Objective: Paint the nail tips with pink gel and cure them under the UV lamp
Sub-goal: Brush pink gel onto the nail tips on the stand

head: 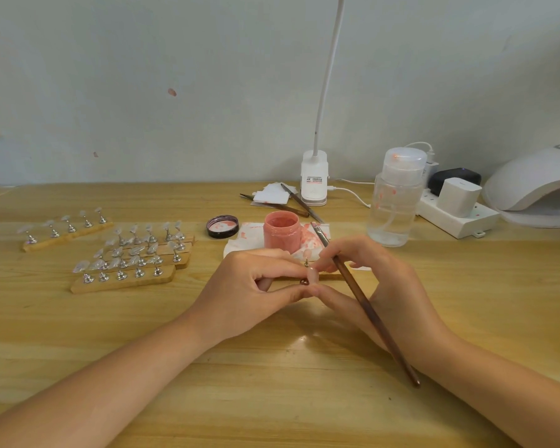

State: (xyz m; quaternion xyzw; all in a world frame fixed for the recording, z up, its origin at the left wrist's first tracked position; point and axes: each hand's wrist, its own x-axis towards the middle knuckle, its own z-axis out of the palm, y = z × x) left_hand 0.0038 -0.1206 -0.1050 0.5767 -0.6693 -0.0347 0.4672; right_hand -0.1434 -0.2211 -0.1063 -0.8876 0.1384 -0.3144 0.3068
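I read both hands at the middle of the desk (272,399), meeting over one nail tip (312,273). My left hand (256,286) pinches the small metal stand under that tip between thumb and fingers. My right hand (369,273) grips the long brown brush (362,305), handle slanting toward the near right edge, bristle end pointing up toward the far edge; its fingertips touch the tip from the right. The tip appears pale pink; the fingers hide its edges.

Just behind the hands stands one open pink gel jar (282,236) on a stained paper towel (240,245). The jar's black lid (222,226) lies just left of it, inside up. A wooden strip shows partly behind the hands, mostly hidden by them.

Toward the left edge I count four wooden holder strips (123,281); the far strip carries five clear tips on metal stands, and the other rows overlap too much for a count.

Along the far edge: one clip lamp base (314,179) with white gooseneck, two spare tools (291,202) beside white pads, one clear pump bottle (395,202), one power strip (456,218) with plugs. The white UV lamp (537,182) sits at the far right corner, well apart from the hands.
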